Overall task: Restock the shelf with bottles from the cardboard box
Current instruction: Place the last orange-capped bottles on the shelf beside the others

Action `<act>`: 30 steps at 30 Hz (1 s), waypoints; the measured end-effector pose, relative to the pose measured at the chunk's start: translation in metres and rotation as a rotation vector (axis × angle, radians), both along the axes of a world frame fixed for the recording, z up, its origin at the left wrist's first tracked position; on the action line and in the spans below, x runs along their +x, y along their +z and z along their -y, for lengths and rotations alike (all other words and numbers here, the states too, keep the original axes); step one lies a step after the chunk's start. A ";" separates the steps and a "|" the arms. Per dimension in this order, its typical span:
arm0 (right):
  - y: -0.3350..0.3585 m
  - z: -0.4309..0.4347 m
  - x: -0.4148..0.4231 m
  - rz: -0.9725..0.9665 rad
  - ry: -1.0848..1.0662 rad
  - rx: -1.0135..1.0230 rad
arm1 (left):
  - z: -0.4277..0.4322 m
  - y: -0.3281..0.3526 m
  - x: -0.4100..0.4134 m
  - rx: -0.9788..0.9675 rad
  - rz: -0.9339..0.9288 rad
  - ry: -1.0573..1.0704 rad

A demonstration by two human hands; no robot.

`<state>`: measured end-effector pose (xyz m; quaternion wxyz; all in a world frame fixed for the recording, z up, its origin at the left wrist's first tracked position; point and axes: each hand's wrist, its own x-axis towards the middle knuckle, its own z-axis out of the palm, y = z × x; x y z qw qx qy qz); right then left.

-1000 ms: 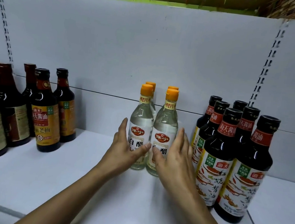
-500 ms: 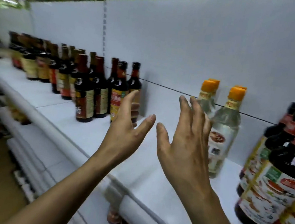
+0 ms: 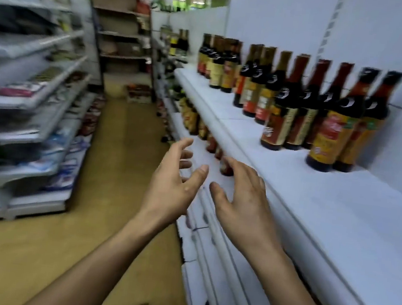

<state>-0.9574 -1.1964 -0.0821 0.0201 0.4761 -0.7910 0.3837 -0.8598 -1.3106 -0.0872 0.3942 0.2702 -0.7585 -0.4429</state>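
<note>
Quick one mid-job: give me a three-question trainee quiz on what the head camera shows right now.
1. True or false: the left hand holds a bottle.
2. The dark bottles stand: A) on the floor B) on the white shelf C) in a box.
3. Fill in: both hands hang over the shelf's front ____.

Key: 1 false, both the left and the right hand are open and empty. 2 B. 3 edge.
</note>
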 end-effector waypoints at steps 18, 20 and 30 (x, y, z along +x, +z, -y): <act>-0.327 0.093 0.110 0.694 0.201 0.615 | 0.060 -0.319 0.166 0.538 0.506 0.229; -0.372 0.092 0.114 0.742 0.178 0.659 | 0.056 -0.365 0.170 0.605 0.541 0.227; -0.609 0.078 0.120 0.849 0.058 0.831 | 0.027 -0.598 0.165 0.849 0.641 0.240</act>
